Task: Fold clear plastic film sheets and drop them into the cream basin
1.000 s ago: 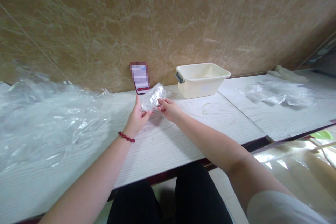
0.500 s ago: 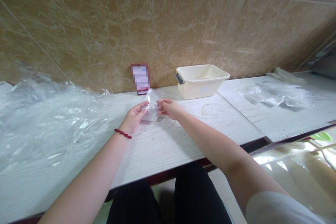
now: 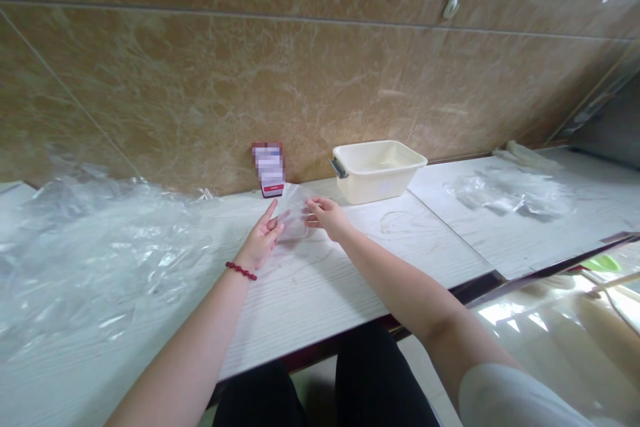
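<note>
A small clear plastic bag (image 3: 295, 212) is held up just above the white tabletop, fairly flat and smooth. My left hand (image 3: 260, 240), with a red bead bracelet at the wrist, grips its left edge between thumb and fingers, the index finger stretched out along it. On the other side, my right hand (image 3: 327, 216) pinches the bag's right edge. Right behind the bag a phone-like device (image 3: 270, 170) with a red border leans on the wall, its screen blurred out.
A large heap of clear plastic bags (image 3: 100, 247) covers the table's left part. Behind my right hand stands a cream plastic tub (image 3: 380, 177) with a grey handle. Flat clear bags (image 3: 515, 193) lie to the right, near a pale cloth-like bundle (image 3: 527, 155). A marbled tile wall (image 3: 320, 80) rises behind.
The bag has gone from crumpled to flatter and smoother between my hands. My left index finger has straightened. The camera view has tilted up slightly.
</note>
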`<state>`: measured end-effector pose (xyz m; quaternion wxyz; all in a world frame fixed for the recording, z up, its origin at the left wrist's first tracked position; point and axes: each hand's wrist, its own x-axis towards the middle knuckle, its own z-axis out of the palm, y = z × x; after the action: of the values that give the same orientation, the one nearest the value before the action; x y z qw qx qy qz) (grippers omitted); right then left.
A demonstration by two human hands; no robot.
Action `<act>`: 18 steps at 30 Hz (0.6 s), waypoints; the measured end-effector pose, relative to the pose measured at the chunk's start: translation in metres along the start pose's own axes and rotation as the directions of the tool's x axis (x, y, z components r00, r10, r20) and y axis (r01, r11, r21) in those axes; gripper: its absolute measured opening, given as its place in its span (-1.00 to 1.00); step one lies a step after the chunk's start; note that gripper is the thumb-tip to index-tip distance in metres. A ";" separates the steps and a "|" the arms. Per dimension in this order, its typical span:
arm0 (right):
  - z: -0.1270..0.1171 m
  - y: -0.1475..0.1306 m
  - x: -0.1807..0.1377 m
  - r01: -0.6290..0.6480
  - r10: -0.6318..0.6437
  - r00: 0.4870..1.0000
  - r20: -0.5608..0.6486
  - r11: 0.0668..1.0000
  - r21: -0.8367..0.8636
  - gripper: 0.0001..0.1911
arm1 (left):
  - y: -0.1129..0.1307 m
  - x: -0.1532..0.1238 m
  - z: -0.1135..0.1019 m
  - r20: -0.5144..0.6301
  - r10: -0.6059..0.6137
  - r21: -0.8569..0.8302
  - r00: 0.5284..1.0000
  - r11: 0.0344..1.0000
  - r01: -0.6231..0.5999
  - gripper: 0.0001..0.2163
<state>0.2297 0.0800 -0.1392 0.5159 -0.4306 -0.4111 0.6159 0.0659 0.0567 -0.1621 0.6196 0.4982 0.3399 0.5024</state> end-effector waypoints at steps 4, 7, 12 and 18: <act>-0.007 -0.024 0.002 0.142 -0.146 0.989 -0.040 0.987 -0.080 -0.85 | -0.001 0.002 -0.002 0.019 -0.009 -0.008 1.000 1.000 0.009 -0.38; -0.024 -0.069 0.010 0.244 -0.263 0.962 -0.078 0.950 -0.195 -0.81 | -0.004 0.005 -0.005 0.042 -0.061 0.015 0.997 0.998 0.060 -0.45; -0.073 -0.165 0.037 0.255 -0.383 0.909 -0.163 0.822 -0.509 -0.82 | -0.007 0.006 -0.008 0.042 -0.083 0.039 0.996 0.996 0.081 -0.56; -0.135 -0.216 0.077 -0.276 -0.265 0.905 -0.334 0.233 -0.932 -0.77 | -0.008 0.007 -0.010 0.077 -0.078 0.104 0.994 0.992 0.070 -0.58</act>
<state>0.4120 0.1929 0.0189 0.2099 -0.7803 -0.5771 0.1181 0.0604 0.0662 -0.1725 0.6251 0.5360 0.3577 0.4405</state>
